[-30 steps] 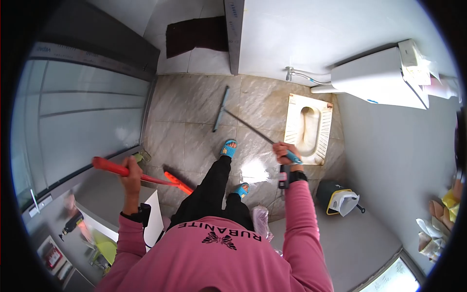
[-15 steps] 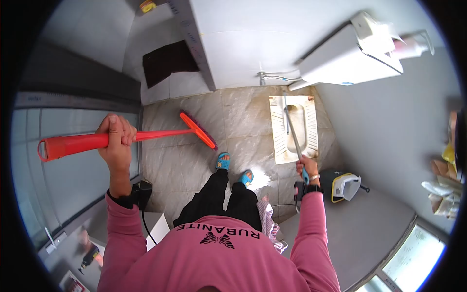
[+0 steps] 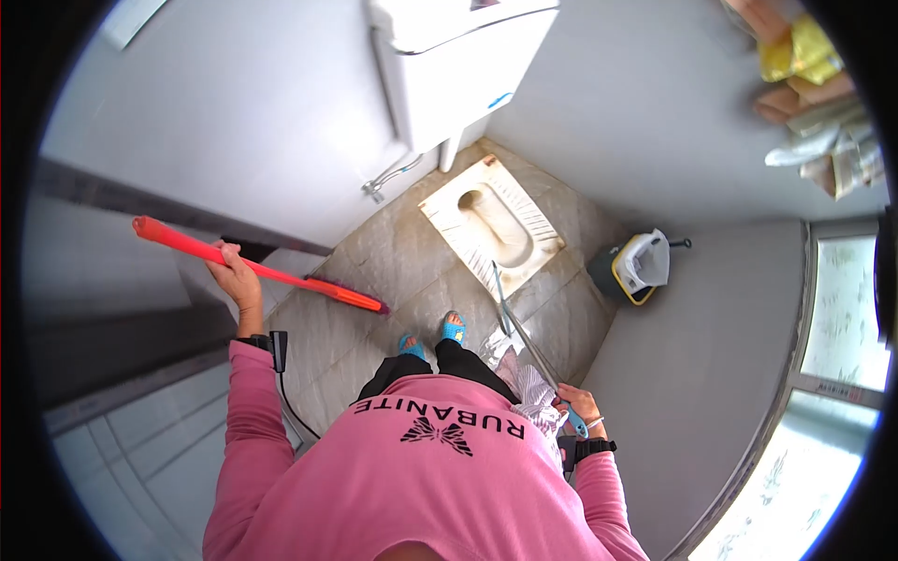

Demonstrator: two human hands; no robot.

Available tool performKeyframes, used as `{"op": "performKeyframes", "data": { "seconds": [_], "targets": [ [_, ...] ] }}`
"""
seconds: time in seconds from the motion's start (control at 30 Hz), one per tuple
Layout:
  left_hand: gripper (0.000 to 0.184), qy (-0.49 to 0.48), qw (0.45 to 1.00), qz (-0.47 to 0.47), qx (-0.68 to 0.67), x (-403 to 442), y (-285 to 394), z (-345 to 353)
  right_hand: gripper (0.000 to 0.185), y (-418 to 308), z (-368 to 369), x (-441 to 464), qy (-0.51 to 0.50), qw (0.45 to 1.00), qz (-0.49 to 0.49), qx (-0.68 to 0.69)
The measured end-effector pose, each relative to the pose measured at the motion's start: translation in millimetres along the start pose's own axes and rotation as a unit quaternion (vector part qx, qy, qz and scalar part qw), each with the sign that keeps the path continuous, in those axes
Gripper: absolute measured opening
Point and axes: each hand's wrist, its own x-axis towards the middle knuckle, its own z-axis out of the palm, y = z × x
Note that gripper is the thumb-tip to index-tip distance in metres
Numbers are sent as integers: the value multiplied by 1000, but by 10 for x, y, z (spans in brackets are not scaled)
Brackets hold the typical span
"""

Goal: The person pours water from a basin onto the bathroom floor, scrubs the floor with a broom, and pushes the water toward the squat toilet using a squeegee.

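Note:
My left hand (image 3: 238, 280) is closed around the red handle of a broom (image 3: 267, 272). The broom's orange-red head with dark purple bristles (image 3: 348, 295) is low over the tiled floor at left; I cannot tell if it touches. In my right hand (image 3: 582, 408), at my right side, is the blue grip of a squeegee (image 3: 531, 348) with a long grey pole. Its thin crossbar (image 3: 502, 301) lies by the near edge of the white squat toilet (image 3: 510, 224). Striped cloth (image 3: 537, 395) hangs beside the right hand and partly covers the pole.
A white cistern (image 3: 458, 70) is on the far wall, with a tap (image 3: 374, 190) below it. A bin with a white liner (image 3: 644, 262) stands against the right wall. Bags (image 3: 814, 103) hang upper right. My blue slippers (image 3: 454, 329) are on the floor.
My view and body have turned right. My right hand has drawn the squeegee back from over the toilet to its near edge. The broom's head has come closer to the left wall.

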Motion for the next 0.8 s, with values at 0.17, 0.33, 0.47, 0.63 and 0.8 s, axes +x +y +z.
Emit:
{"op": "performKeyframes", "data": {
  "seconds": [0.17,0.33,0.47,0.63,0.8],
  "targets": [
    [32,-37,994,-66,77,-98,-538,756,6,4,-416,-36,38,996,1,82],
    [31,27,986,19,164,503,44,1197,14,110,-759,-101,33,947,40,318],
    [34,61,966,-9,250,566,-283,1485,11,243,-699,-88,121,919,-33,373],
    [34,-132,961,76,229,280,-405,1874,7,366,-609,89,172,890,-72,415],
    [27,-55,988,-131,65,261,-490,2074,21,454,-513,377,161,832,-77,526]
  ]
}}
